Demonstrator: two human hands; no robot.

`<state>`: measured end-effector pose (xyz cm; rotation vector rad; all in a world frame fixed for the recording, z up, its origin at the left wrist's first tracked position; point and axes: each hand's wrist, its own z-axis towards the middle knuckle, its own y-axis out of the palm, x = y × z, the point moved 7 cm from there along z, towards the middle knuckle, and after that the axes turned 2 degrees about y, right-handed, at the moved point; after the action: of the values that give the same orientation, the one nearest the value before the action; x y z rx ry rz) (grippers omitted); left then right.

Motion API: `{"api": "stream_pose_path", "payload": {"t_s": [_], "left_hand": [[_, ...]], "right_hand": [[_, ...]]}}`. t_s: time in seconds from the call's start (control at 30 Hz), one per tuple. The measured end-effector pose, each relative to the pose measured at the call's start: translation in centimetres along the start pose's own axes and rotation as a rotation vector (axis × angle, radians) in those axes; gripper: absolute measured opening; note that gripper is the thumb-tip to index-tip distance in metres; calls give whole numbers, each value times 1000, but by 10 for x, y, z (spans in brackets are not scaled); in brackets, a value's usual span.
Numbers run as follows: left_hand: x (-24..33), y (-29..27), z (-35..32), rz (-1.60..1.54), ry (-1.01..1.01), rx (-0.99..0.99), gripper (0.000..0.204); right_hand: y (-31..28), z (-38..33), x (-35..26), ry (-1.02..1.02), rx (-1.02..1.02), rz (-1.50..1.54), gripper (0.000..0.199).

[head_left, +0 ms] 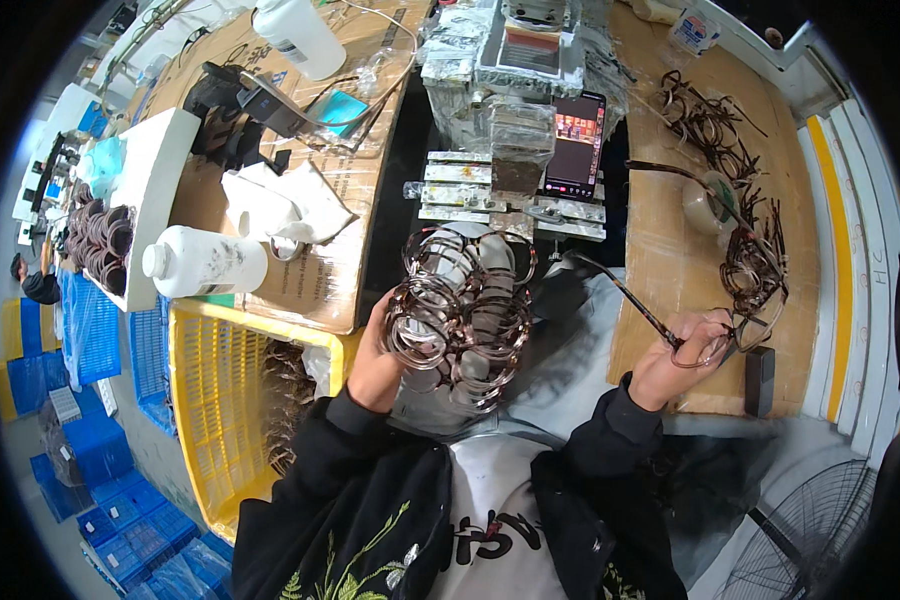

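Observation:
My left hand [374, 360] is closed around the left side of a thick bundle of round brown eyeglass frames [460, 315], held in front of my chest. Their rims overlap in stacked rows. Over the right table's near edge, my right hand [692, 350] pinches one pair of dark tortoiseshell eyeglasses [642, 308]. One temple of it reaches up and left toward the machine, and a rim shows beside my fingers. Just beyond that hand lies a tangled pile of similar eyeglass frames [748, 275], with more frames [705, 120] farther back.
A plastic-wrapped machine [522, 130] with a lit phone [576, 150] stands ahead. Left are a white bottle [210, 262], a white cloth [285, 200] and a yellow crate [210, 400] holding frames. A tape roll [705, 205], a small black block [759, 382] and a fan [805, 530] are right.

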<state>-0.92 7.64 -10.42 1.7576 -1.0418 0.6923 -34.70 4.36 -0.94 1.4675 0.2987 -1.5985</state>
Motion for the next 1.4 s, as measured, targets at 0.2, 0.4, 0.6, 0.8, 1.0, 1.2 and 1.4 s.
{"api": "stream_pose_path", "payload": {"t_s": [0.2, 0.4, 0.6, 0.8, 1.0, 1.2, 1.4], "left_hand": [[-3, 12, -28, 632, 210, -210, 89], [97, 29, -68, 943, 224, -163, 83], [140, 119, -82, 714, 1049, -461, 52], [135, 83, -24, 612, 980, -160, 29], [99, 57, 9, 935, 1079, 116, 29], [81, 41, 26, 669, 767, 207, 26], [79, 52, 7, 777, 847, 208, 30]], "right_hand": [[30, -23, -8, -82, -48, -276, 33], [77, -76, -40, -554, -427, -96, 14], [150, -120, -41, -502, -1040, -124, 30], [150, -59, 23, -263, -848, -1044, 21], [129, -36, 34, -59, -883, -777, 8], [90, 30, 5, 196, -338, -40, 14], [137, 44, 69, 343, -244, 277, 12]]}}
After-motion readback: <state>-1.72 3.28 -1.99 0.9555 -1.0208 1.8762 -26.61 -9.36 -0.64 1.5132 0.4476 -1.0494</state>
